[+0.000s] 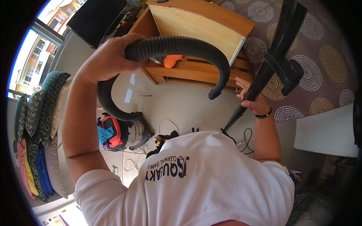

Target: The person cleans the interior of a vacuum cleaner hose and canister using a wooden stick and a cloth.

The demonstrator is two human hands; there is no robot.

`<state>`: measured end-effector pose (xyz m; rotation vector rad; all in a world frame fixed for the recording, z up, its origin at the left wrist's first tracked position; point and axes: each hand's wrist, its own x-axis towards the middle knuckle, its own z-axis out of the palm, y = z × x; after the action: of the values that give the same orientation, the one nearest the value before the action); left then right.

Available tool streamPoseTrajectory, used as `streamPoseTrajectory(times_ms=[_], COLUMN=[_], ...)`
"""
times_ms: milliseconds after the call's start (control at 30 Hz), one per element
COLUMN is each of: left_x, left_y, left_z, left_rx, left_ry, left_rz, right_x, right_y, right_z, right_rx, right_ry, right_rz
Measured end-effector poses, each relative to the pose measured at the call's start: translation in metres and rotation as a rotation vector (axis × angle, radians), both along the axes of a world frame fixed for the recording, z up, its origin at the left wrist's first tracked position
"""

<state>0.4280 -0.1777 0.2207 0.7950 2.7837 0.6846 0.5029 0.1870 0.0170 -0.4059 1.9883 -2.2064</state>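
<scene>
A black ribbed vacuum hose loops up through my left hand, which is wrapped round it. The hose's smooth curved end hangs free over the floor, apart from the wand. Its other end runs down to a wet-dry vacuum cleaner with a red top and a blue cloth on it. My right hand holds a long black vacuum wand, thumb in front and fingers partly behind it. The wand slants from upper right down toward my body. A clip-like black attachment sits on its upper part.
Ahead lies a wooden drawer unit, with an orange item by it. A bed or cover with circle patterns fills the right, beside a white panel. Stacked cushions stand left. Cords trail on the floor.
</scene>
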Motion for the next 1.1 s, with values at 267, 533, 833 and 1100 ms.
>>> streamPoseTrajectory(times_ms=[267,533,833,1100], left_x=[0.023,0.061,0.03,-0.028], left_y=[-0.109,-0.154,-0.143,-0.049], left_z=[0.001,-0.009,-0.083,-0.151], left_rx=[0.708,0.736,-0.025,-0.148], left_ry=[-0.016,-0.416,-0.551,-0.477], left_rz=[0.195,0.253,0.143,-0.03], right_x=[0.032,-0.051,-0.07,-0.042], right_y=[0.02,-0.039,-0.029,-0.004], right_z=[-0.013,0.074,0.132,0.226], right_rx=[-0.394,-0.751,-0.758,-0.352], right_ry=[-0.228,0.412,0.647,0.695], right_rz=[-0.072,0.298,0.175,-0.059])
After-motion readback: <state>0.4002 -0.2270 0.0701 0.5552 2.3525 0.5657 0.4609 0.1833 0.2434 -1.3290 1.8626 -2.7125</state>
